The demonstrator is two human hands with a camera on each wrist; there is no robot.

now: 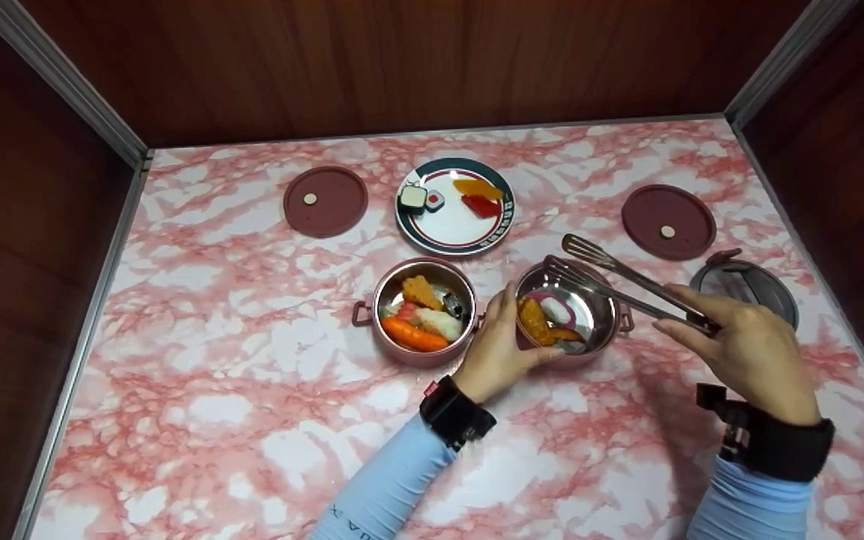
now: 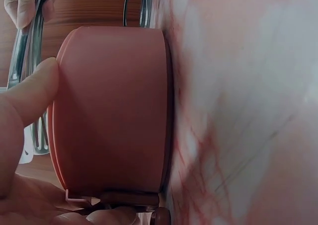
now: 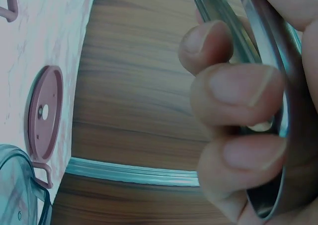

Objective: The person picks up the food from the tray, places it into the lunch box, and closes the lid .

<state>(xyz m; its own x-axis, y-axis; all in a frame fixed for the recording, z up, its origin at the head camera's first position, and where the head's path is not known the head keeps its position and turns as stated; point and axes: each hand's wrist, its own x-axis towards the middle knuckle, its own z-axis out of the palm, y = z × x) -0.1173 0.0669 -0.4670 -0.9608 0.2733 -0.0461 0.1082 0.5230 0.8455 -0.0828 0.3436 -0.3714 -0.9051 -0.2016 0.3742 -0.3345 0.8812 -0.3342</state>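
Note:
My left hand [image 1: 499, 345] grips the left side of the right-hand pink pot [image 1: 589, 309]. In the left wrist view its thumb [image 2: 37, 91] presses the rim and the other fingers curl by the side handle. My right hand [image 1: 754, 352] holds metal tongs [image 1: 642, 281] by the closed end. The tongs' two slotted arms are spread, their tips over that pot. Inside lie a brown fried piece [image 1: 532, 319] and a white piece edged in pink [image 1: 554, 309]. A second pink pot [image 1: 418, 358] beside my left hand holds a carrot [image 1: 411, 335], another fried piece [image 1: 418, 291] and other toy foods.
Behind the pots stands a green-rimmed plate [image 1: 439, 229] with two sushi-like pieces, a yellow one and a red one. Dark pink lids lie flat at left [image 1: 334, 210] and right [image 1: 668, 210]. A grey see-through round piece [image 1: 773, 289] sits behind my right hand. Brown panels [image 1: 432, 67] enclose the table.

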